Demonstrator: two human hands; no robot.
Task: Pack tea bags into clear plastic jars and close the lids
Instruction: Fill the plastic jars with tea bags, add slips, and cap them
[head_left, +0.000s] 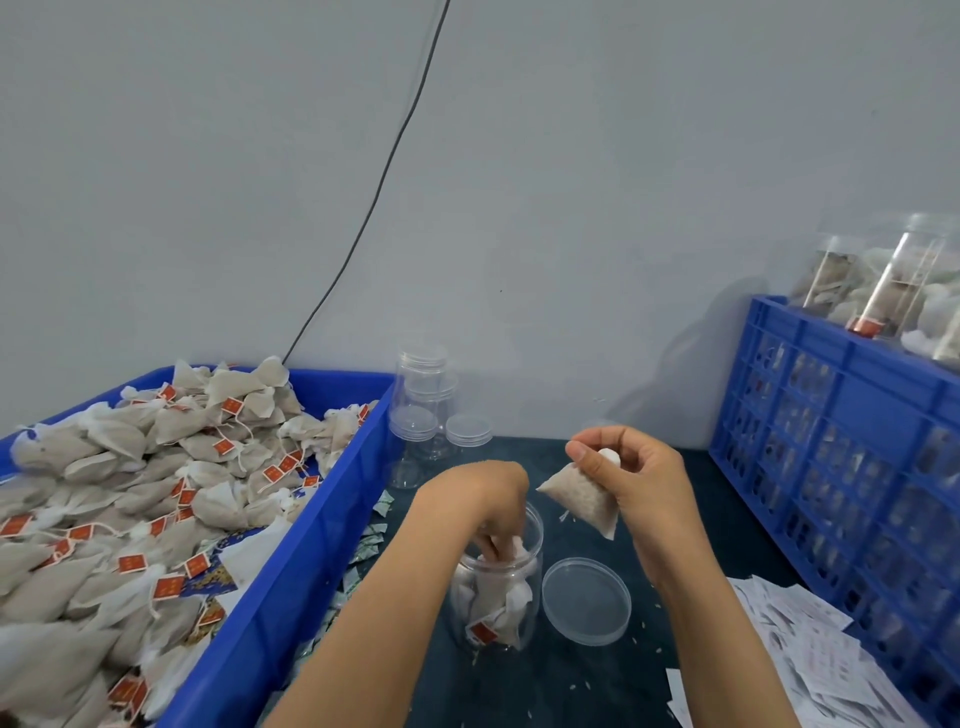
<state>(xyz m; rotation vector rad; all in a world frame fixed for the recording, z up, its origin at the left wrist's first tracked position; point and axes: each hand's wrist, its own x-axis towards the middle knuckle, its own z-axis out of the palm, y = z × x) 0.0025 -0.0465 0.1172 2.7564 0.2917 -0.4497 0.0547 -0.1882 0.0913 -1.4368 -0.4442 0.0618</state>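
A clear plastic jar (498, 603) stands open on the dark mat, holding several tea bags with red tags. My left hand (488, 504) reaches into its mouth, fingers curled round a tea bag inside. My right hand (634, 467) is raised to the jar's right and pinches the top of a hanging tea bag (584, 501). The jar's clear lid (586, 600) lies flat on the mat just right of the jar. A blue tray (291, 561) on the left is heaped with loose tea bags (130, 499).
Several empty lidded jars (431, 415) stand stacked at the back against the wall. A blue crate (831, 415) on the right carries filled jars (893, 280). Paper slips (800, 654) lie at the lower right; small sachets (371, 540) line the tray's edge. A black cable runs down the wall.
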